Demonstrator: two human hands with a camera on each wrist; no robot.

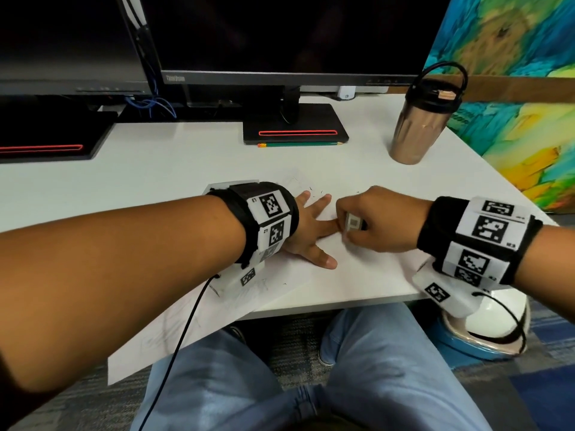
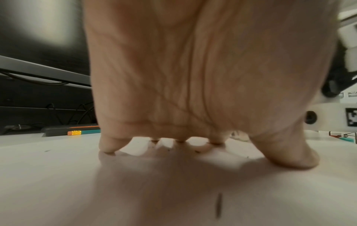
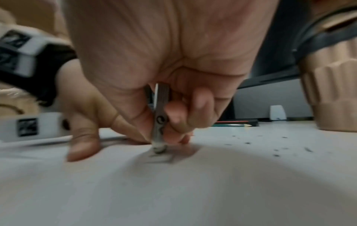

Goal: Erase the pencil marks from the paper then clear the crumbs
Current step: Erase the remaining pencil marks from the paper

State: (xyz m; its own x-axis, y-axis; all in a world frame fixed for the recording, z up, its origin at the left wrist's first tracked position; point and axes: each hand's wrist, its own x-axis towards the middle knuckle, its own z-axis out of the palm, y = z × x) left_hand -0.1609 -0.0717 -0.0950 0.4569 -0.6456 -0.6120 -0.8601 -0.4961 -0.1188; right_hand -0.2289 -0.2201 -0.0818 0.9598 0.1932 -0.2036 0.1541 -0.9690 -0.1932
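A white sheet of paper (image 1: 357, 275) lies on the white desk (image 1: 155, 181), one corner hanging over the near edge. My left hand (image 1: 311, 225) presses flat on the paper with straight, spread fingers (image 2: 108, 145). Just right of it, my right hand (image 1: 373, 222) grips a sleeved eraser (image 1: 353, 222), its tip (image 3: 159, 149) down on the paper beside the left thumb (image 3: 83, 145). Dark crumbs (image 3: 276, 152) are scattered on the sheet beyond the eraser and near the left fingertips (image 2: 197, 151). Faint pencil scribbles (image 1: 249, 293) show by the left wrist.
A green pencil (image 1: 298, 144) lies in front of the middle monitor's base (image 1: 295, 122). A bronze tumbler (image 1: 417, 126) stands at the back right, near the desk's right edge. A second monitor base (image 1: 46, 141) is at the left. My knees are below the near edge.
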